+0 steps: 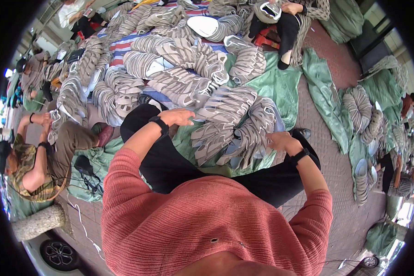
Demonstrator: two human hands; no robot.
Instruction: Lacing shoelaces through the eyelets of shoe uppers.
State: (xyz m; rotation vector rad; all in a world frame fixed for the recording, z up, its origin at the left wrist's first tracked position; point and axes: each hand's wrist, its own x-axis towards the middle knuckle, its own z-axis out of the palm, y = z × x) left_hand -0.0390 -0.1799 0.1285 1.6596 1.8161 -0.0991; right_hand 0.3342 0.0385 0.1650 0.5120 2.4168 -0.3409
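A coiled bundle of nested grey-beige shoe uppers (227,112) with white piping lies between my knees on green plastic sheeting. My left hand (179,117) is at the bundle's left edge, its fingers stretched toward the uppers and nothing seen in them. On the opposite side, my right hand (280,140) rests by the bundle's right edge with fingers apart, the tips close against the uppers; whether they touch is hard to make out. A second ring of nested uppers (177,83) lies just beyond, almost meeting the near one.
More stacks of uppers (117,94) cover the striped sheet ahead. At the left, a seated person in camouflage (37,165) handles uppers; another person's hands (292,8) hold one at the far right. Green sheeting (326,96) and further stacks (356,108) lie rightward. A white cable (80,216) crosses the paving.
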